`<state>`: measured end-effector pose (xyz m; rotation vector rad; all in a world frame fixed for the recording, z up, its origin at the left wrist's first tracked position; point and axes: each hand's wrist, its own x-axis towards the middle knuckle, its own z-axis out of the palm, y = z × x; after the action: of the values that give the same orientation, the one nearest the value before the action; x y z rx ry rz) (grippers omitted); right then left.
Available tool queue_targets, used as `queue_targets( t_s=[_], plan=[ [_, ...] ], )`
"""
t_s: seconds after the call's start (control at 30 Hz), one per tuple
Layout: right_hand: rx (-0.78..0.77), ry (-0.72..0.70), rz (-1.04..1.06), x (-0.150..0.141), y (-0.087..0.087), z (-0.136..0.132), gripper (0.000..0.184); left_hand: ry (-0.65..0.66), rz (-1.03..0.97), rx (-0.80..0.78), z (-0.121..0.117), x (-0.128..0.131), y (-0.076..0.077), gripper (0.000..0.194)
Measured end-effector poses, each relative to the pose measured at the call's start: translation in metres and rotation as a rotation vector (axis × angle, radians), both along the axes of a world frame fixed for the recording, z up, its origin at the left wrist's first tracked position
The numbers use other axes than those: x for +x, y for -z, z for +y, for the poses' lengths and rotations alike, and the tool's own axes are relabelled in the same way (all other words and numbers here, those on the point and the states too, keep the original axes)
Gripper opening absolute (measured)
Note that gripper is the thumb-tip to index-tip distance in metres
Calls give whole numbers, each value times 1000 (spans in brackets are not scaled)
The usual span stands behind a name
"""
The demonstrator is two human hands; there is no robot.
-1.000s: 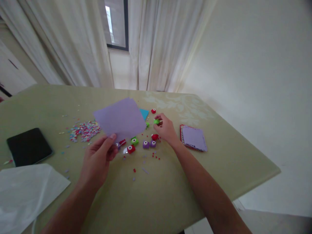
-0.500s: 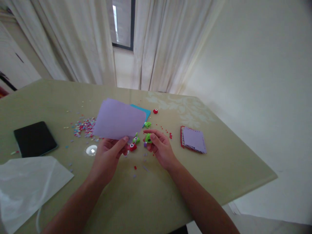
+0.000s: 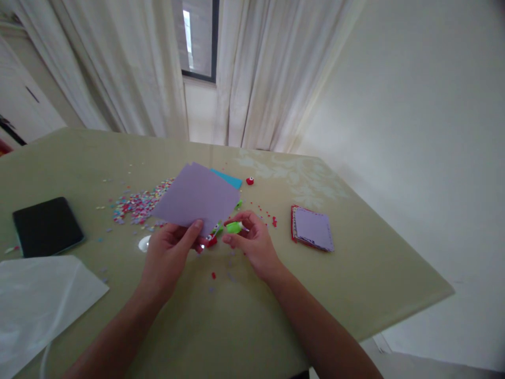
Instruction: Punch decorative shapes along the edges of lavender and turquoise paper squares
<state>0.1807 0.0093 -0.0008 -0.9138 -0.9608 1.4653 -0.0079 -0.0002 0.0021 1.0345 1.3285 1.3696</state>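
Note:
My left hand (image 3: pixel 168 255) pinches the near corner of a lilac paper sheet (image 3: pixel 197 197) and holds it tilted above the table. Close to its right, my right hand (image 3: pixel 252 245) grips a small green paper punch (image 3: pixel 234 227) between thumb and fingers, right beside the sheet's lower edge. Under and behind the sheet lie a red punch (image 3: pixel 210 241), another green one (image 3: pixel 238 203) and a blue sheet (image 3: pixel 231 180). A further red punch (image 3: pixel 250 181) sits farther back.
A heap of coloured paper bits (image 3: pixel 136 202) lies left of the sheet. A stack of coloured sheets (image 3: pixel 312 227) rests to the right. A black tablet (image 3: pixel 45 226) and white tissue paper (image 3: pixel 35 300) lie at the left on the pale green table (image 3: pixel 355 273). Curtains hang behind.
My right hand lifted the green punch from the far pile and brought it toward me, up to the lilac sheet's edge. My left hand tilted the sheet slightly.

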Motion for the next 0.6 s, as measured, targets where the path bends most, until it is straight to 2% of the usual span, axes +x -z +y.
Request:
queue_targets(
  t_s=[0.13, 0.23, 0.33, 0.47, 0.6],
  plan=[
    [22, 82, -135, -3, 1, 0, 44, -1, -13, 6, -3, -1, 5, 40],
    [46, 82, -189, -5, 3, -1, 36, 5, -15, -9, -5, -2, 3, 41],
    [1, 56, -166, -6, 4, -2, 31, -17, -6, -2, -6, -3, -1, 41],
    [-50, 74, -117, -6, 4, -4, 36, -52, 63, 22, -5, -2, -5, 36],
    [-99, 79, -61, -5, 4, -4, 49, -17, 98, 42, -6, -2, -7, 32]
  ],
)
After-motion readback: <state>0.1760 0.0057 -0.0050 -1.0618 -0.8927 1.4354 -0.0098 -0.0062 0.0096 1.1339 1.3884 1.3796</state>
